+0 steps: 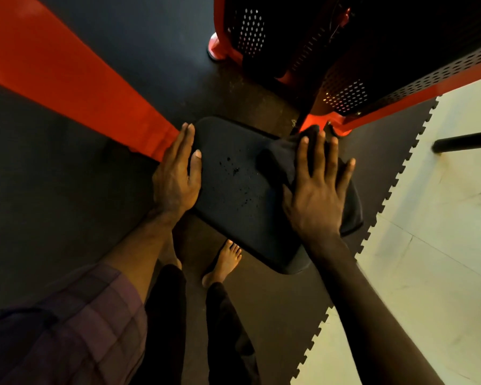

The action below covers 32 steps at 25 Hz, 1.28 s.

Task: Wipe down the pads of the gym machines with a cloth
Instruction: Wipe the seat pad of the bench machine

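Two hands: both on a black pad (239,190) at frame centre.
Left hand (177,176): fingers straight, flat against the pad's left edge, thumb on top.
Right hand (315,187): fingers spread and straight, pressing a dark cloth (278,159) onto the pad's upper right.
Pad: speckled with droplets.
Frame (75,76): red bar, upper left.
Foot (224,261): bare, below the pad.

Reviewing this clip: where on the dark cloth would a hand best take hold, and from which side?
Best guess: the bunched fold of the cloth left of the right hand, approached from the pad's open middle. That fold stands raised and uncovered, while the rest lies flat under the pressing palm. The left hand steadies the pad's edge.
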Each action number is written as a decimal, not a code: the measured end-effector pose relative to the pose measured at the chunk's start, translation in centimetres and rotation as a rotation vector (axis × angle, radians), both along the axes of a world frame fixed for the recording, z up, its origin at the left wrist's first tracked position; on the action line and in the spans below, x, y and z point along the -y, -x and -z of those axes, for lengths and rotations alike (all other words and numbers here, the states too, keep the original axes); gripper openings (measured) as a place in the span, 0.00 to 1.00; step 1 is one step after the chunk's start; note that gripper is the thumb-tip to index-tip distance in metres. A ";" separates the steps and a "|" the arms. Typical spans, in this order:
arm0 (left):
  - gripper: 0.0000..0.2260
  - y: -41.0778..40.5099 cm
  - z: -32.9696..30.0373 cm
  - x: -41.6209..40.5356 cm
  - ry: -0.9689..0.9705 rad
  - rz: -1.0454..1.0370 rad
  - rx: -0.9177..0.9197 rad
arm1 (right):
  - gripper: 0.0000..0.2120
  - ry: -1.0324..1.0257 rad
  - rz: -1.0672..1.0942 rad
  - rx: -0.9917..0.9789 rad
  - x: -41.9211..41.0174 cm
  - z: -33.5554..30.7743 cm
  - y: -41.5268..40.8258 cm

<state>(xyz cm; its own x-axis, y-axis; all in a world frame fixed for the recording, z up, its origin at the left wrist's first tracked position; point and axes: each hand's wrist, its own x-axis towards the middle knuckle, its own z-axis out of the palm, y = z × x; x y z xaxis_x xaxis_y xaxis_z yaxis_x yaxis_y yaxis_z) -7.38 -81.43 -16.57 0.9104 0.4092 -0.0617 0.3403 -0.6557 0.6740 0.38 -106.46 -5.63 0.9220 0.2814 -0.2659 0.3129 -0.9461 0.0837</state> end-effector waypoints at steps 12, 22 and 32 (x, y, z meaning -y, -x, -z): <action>0.26 -0.1 0.1 0.1 0.004 -0.014 -0.013 | 0.39 0.020 -0.261 -0.047 -1.9 0.3 -0.6; 0.25 -0.1 0.1 0.2 -0.016 -0.027 -0.003 | 0.38 0.016 -0.336 -0.092 -3.7 0.8 -2.2; 0.24 0.0 0.3 0.1 -0.022 -0.051 0.038 | 0.41 0.057 -0.320 -0.129 -6.5 1.3 -1.8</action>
<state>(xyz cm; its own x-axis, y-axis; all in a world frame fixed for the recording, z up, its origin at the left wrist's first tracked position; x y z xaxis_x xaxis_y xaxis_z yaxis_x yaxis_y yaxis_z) -7.40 -81.54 -16.87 0.8897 0.4562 -0.0184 0.3486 -0.6527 0.6727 2.18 -99.95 -6.97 0.7472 0.5324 -0.3978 0.6045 -0.7932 0.0737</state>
